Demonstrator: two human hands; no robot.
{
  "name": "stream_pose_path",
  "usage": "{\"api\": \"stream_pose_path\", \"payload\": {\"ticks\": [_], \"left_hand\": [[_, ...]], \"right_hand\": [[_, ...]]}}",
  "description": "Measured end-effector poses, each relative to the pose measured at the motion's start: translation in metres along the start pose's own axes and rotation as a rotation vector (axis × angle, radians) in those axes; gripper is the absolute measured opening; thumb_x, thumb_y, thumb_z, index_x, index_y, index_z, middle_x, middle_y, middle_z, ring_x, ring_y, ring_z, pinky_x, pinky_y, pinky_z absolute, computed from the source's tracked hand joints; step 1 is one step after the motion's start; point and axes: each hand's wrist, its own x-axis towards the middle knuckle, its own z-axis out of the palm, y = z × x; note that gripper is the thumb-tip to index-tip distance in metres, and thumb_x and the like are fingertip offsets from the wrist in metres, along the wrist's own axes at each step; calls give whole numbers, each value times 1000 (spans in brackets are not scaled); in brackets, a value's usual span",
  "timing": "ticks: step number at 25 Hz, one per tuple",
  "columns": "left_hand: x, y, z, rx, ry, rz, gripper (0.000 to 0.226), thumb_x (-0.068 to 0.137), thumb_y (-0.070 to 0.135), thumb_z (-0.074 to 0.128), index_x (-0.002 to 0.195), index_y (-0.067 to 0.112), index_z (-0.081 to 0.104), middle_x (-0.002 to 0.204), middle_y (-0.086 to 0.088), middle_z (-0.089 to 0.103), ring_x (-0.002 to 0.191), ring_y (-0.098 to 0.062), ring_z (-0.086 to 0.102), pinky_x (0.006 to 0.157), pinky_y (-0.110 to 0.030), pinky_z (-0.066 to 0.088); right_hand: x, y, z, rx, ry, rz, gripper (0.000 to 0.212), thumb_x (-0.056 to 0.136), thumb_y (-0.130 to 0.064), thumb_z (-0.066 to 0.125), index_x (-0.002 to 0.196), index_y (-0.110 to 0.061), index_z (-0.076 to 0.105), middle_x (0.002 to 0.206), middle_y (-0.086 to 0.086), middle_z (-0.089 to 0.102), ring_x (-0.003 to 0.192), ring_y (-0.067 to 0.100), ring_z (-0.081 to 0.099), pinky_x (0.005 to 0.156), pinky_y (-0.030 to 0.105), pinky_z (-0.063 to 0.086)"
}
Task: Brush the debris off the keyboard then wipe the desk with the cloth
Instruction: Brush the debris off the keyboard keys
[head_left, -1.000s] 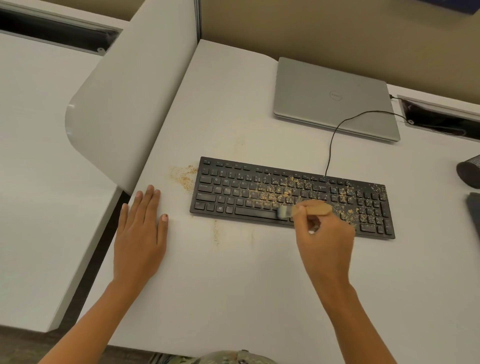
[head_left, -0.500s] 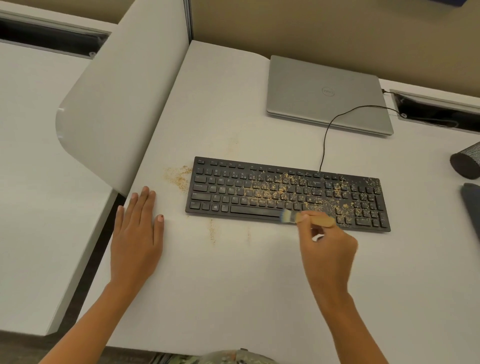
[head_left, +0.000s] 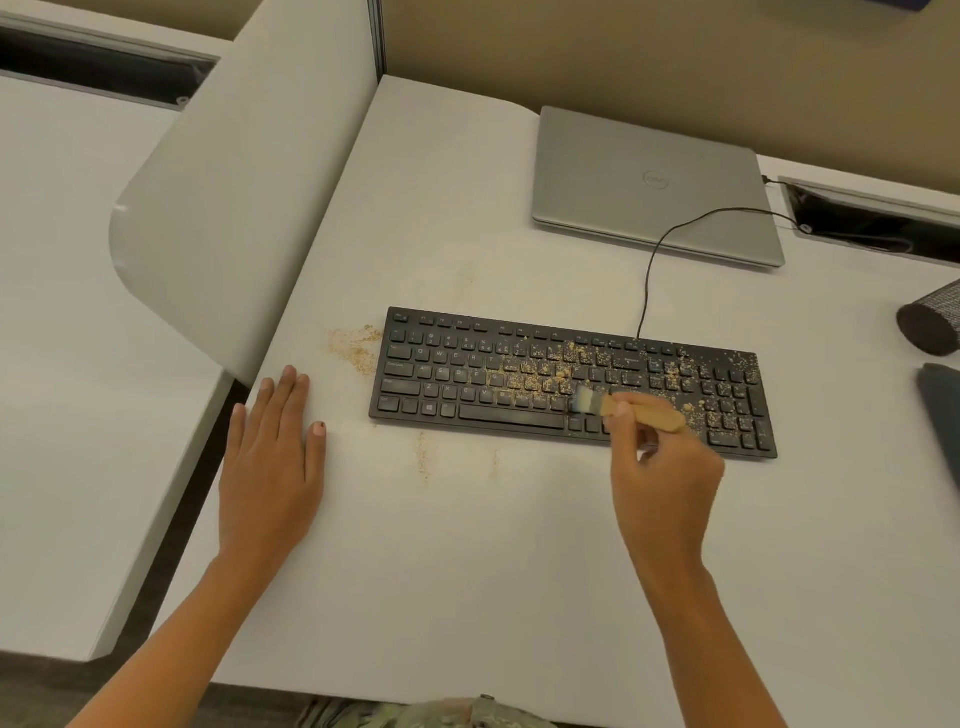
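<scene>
I am looking down on the white desk, which is taking up most of my view, with a pale divider panel standing along its left side. A closed silver laptop is lying at the far right.

The black keyboard is sitting mid-desk, nearer than the laptop, and its cable is running away toward a slot at the back. At the right edge a dark mesh cylinder and a dark flat item are showing only in part. I cannot tell what the flat item is.

My left hand is lying flat on the desk, left of the keyboard and apart from it, with the fingers straight, together and holding nothing. My right hand is hovering at the keyboard's near edge, with the fingers curled round the wooden handle of the brush and pinching it. The bristles are pointing left and touching the keys just right of the space bar.

Tan debris is lying scattered over the keyboard's middle and right keys, thickest just beyond the bristles. A smaller patch is lying on the desk by the keyboard's far left corner, and thin traces are showing in front of the keyboard.
</scene>
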Motion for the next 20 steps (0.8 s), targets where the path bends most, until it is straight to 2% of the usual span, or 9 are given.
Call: {"api": "stream_pose_path", "payload": {"ticks": [2, 4, 6, 8, 12, 15, 18, 20], "left_hand": [[0, -1, 1, 1, -4, 0, 61, 102, 38, 20, 154, 9, 29, 161, -5, 26, 151, -20, 17, 124, -36, 3], [-1, 0, 1, -5, -6, -2, 61, 102, 39, 19, 154, 9, 29, 161, -5, 26, 151, -19, 16, 124, -37, 4], [-1, 1, 1, -7, -3, -3, 61, 102, 38, 20, 154, 8, 29, 161, -5, 26, 151, -20, 16, 124, -39, 6], [-1, 0, 0, -3, -4, 0, 61, 102, 39, 19, 154, 8, 29, 161, -6, 26, 151, -20, 16, 124, -40, 6], [0, -1, 1, -9, -9, -5, 61, 102, 39, 19, 155, 9, 28, 162, -5, 25, 151, -19, 15, 124, -38, 5], [-1, -1, 1, -6, -7, -2, 61, 102, 39, 20, 155, 9, 28, 162, -4, 25, 151, -18, 15, 124, -37, 4], [0, 1, 1, -12, -5, -2, 61, 102, 38, 20, 155, 9, 28, 161, -4, 26, 151, -19, 16, 124, -37, 4], [1, 1, 0, -13, 0, 0, 61, 102, 39, 20, 154, 9, 29, 161, -5, 26, 151, -19, 16, 124, -38, 5]], "right_hand": [[1, -2, 2, -45, -132, -10, 19, 98, -23, 52, 87, -23, 68, 75, -11, 65, 63, 10, 57, 52, 27, 42], [3, 1, 4, -131, -187, 7, 28, 98, -26, 49, 76, -17, 63, 64, -4, 61, 56, 15, 54, 48, 29, 38], [4, 2, 2, -109, -151, -12, 31, 99, -26, 48, 76, -13, 64, 63, -2, 61, 55, 17, 53, 48, 31, 39], [2, 1, 2, -69, -147, -36, 25, 100, -26, 48, 85, -18, 66, 72, -6, 63, 62, 13, 55, 52, 31, 42], [-2, 1, -1, -113, -167, -39, 31, 100, -25, 48, 73, -16, 60, 61, -9, 55, 54, 8, 49, 49, 29, 31], [-5, 1, -4, -97, -179, -86, 21, 100, -25, 49, 87, -23, 65, 81, -14, 63, 67, 5, 54, 54, 17, 35], [-8, 4, -9, -268, -16, -40, 16, 97, -21, 53, 88, -21, 66, 75, -12, 59, 64, 9, 50, 52, 13, 27], [-9, 6, -12, -208, 13, -28, 16, 98, -21, 53, 91, -20, 67, 76, -9, 62, 64, 11, 52, 52, 15, 31]]}}
